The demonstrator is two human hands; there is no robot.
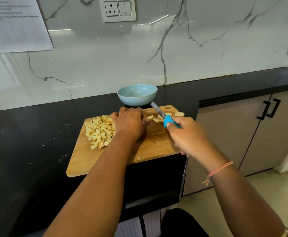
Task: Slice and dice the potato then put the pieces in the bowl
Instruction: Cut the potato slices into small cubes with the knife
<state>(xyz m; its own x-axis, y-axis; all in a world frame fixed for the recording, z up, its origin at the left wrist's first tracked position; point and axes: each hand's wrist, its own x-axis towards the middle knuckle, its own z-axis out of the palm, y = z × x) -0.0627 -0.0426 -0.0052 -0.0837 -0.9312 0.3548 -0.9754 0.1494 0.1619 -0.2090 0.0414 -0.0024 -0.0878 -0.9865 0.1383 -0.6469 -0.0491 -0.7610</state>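
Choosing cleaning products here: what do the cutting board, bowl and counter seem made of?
Cutting board: wood, matte, with visible grain and knife marks. Bowl: pale blue, faintly speckled; ceramic or melamine, unclear. Counter: black polished stone, perhaps granite, reflecting light.

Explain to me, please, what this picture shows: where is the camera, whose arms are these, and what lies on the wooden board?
No machine here: a person works with bare hands. One camera, worn on the head, looks forward and down, so both arms enter from below. On the black counter lies a wooden cutting board. Its left side carries a heap of diced potato; near its far right corner lie a few slices. Behind it stands a light blue bowl; no pieces show inside. The right hand holds a knife by its blue handle. The left hand rests on the board beside the heap, fingers curled down; whether it holds a piece is hidden.
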